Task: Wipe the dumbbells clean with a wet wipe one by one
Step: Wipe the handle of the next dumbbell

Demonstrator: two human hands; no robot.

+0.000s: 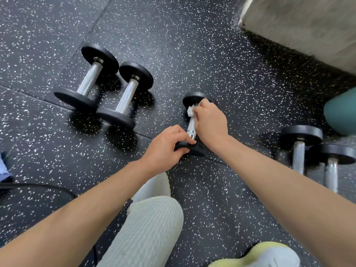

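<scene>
Down on the speckled floor [212, 54], a small dumbbell [192, 130] lies between the person's hands, one plate towards them and one away. The left hand [165, 149] grips the near plate, fingers curled over its edge. The right hand [210, 124] is closed round the handle close to the far plate, with a white wipe [190, 111] bunched under its fingers and poking out on the left. Well apart to the left, the left pair [127, 95] of bigger dumbbells lies side by side, untouched. Near the right edge the right pair [299, 149] lies blurred, handles pointing back towards the person, with a teal rounded thing [341, 112] just beyond. A grey block [308, 26] fills the top right corner. A knee [150, 228] in pale ribbed cloth and a yellow-trimmed shoe [269, 255] show at the bottom, and a black cable [38, 186] curves along the lower left.
</scene>
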